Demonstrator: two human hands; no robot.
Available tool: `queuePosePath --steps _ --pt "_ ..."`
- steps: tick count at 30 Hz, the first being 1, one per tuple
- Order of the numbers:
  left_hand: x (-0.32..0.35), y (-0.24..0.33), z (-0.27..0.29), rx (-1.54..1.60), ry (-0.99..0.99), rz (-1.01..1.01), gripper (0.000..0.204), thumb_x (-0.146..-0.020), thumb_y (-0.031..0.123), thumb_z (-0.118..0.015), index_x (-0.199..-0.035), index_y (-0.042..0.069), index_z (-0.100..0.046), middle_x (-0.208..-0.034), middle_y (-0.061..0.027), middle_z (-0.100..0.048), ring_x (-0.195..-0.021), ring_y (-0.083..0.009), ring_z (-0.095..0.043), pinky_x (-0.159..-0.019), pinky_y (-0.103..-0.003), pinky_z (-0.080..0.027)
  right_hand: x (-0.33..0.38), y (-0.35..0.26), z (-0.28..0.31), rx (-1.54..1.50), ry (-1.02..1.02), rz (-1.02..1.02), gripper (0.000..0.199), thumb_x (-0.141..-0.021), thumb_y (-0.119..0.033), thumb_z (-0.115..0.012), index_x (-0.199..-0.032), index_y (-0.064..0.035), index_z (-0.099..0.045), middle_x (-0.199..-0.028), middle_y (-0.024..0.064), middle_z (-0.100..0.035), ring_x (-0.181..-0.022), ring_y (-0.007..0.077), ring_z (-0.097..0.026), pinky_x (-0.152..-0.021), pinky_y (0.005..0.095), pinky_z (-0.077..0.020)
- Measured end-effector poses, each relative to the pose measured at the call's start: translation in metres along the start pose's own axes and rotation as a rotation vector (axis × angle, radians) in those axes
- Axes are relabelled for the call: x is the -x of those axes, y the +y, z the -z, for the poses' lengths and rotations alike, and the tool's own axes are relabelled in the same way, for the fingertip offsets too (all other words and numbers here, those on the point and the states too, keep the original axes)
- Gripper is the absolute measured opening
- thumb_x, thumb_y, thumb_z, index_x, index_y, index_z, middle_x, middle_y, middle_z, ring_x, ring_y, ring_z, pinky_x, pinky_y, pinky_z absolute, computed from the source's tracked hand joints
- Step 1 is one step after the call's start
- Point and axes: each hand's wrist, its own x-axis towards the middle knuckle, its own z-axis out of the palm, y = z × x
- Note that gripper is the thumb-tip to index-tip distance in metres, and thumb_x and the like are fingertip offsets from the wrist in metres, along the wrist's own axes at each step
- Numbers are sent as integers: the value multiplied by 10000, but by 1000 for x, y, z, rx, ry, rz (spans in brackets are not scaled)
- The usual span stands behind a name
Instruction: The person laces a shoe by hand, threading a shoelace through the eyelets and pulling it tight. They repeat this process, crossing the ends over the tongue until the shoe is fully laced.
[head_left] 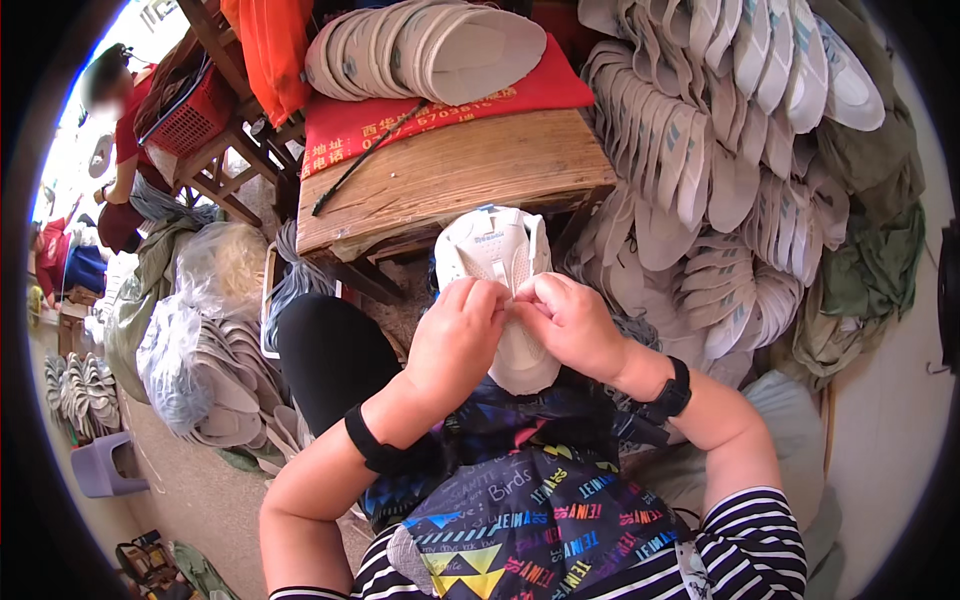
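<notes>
A white shoe upper with perforated panels and a blue tab at its far end rests over my lap, its pale rounded end toward me. My left hand closes in a pinch on it from the left. Opposite, my right hand pinches it too, thumb and forefinger pressed together close to the left fingertips. Any thin thread or lace between the fingers is too small to make out. Both wrists wear black bands. A dark patterned apron covers my lap.
Ahead stands a wooden table with a thin black rod, a red printed cloth and a row of nested shoe uppers. Large stacks of shoe uppers fill the right. Bagged pieces lie left; another person is beyond.
</notes>
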Motion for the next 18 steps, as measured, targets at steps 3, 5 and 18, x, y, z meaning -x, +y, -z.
queuePosePath --steps 3,5,18 --pt "-3 4 1 -110 -85 36 216 -836 42 -645 -1035 36 -562 -893 -131 -576 -792 -329 -597 -700 -413 -501 -1 1 5 -52 -40 6 162 -873 -160 -663 -951 -41 -586 -864 155 -646 -790 353 -643 -670 413 -515" --pt "-1 9 9 -294 -146 -26 264 -843 29 -587 -1105 40 -554 -900 -139 -567 -825 -342 -597 -737 -428 -494 1 0 11 -61 -71 -4 174 -876 -169 -667 -958 -36 -591 -861 155 -647 -800 341 -650 -684 402 -518" --pt "208 -184 263 1866 955 859 151 -963 -2 -517 -1056 40 -629 -736 20 -396 -642 -99 -379 -607 -240 -349 47 80 72 -143 -320 -527 131 -858 -109 -595 -901 -2 -657 -746 45 -633 -697 111 -575 -642 291 -478"
